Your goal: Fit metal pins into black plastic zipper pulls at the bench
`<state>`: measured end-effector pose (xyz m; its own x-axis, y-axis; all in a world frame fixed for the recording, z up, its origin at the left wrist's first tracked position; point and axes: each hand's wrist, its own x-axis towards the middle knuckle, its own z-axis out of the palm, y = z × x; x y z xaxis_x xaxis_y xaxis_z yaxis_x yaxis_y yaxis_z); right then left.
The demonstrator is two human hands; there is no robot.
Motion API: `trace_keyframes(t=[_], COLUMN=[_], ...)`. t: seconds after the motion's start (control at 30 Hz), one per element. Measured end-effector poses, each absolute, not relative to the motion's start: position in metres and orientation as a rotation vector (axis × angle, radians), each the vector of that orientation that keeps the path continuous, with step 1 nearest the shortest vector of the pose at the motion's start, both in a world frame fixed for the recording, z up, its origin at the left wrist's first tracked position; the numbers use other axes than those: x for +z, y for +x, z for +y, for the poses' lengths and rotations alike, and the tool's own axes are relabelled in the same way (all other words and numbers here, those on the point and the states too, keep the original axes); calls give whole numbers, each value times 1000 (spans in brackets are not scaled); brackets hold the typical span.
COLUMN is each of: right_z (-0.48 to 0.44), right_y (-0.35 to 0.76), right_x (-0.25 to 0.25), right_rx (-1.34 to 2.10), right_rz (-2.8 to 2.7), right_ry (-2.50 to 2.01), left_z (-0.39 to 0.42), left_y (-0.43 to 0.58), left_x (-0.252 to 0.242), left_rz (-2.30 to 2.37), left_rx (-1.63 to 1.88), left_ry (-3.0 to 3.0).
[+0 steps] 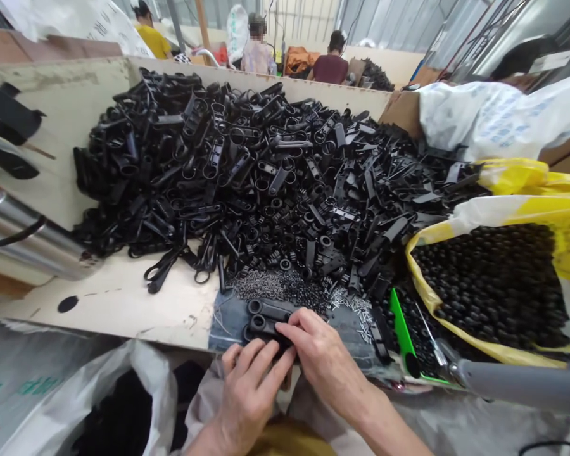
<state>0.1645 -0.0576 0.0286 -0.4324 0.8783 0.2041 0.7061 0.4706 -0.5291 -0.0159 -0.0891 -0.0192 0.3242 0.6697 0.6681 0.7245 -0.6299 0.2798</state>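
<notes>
Two elongated black plastic parts with ring-shaped ends lie side by side on the blue mat (356,351) at the bench's front edge: a far plastic part (275,310) and a near plastic part (261,324). My left hand (254,389) has its fingers curled over the front side of the near one. From the right, my right hand (325,351) pinches at that same part, thumb and fingertips together; anything small in the pinch is hidden. Just beyond lie heaps of small metal pins (259,285), tiny black pieces (306,291) and silver screws (354,303).
A large pile of black plastic parts (209,152) fills the walled bench. At right are a yellow-edged bag (422,244) of small black pieces, a green tray (401,329) and a grey cylindrical tool (517,383). A steel cylinder (38,237) leans left. Several people sit beyond.
</notes>
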Motion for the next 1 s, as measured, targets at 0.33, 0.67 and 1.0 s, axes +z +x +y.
trace_keyframes(t=[0.33,0.67,1.0], right_z=[-62,-61,-57], right_y=[169,166,164], right_x=[19,14,25], right_rx=[365,248,236], right_rz=[-2353,-2268,-2457], right_ry=[-1335,-1366,-1293], left_z=[-80,-74,-72], left_y=[-16,-41,-21], left_x=[-16,-28,-19], left_rz=[-1249,-1302,-1381], left_rx=[-1218,-1205,-1271], left_ry=[-2550,-2562,-2442])
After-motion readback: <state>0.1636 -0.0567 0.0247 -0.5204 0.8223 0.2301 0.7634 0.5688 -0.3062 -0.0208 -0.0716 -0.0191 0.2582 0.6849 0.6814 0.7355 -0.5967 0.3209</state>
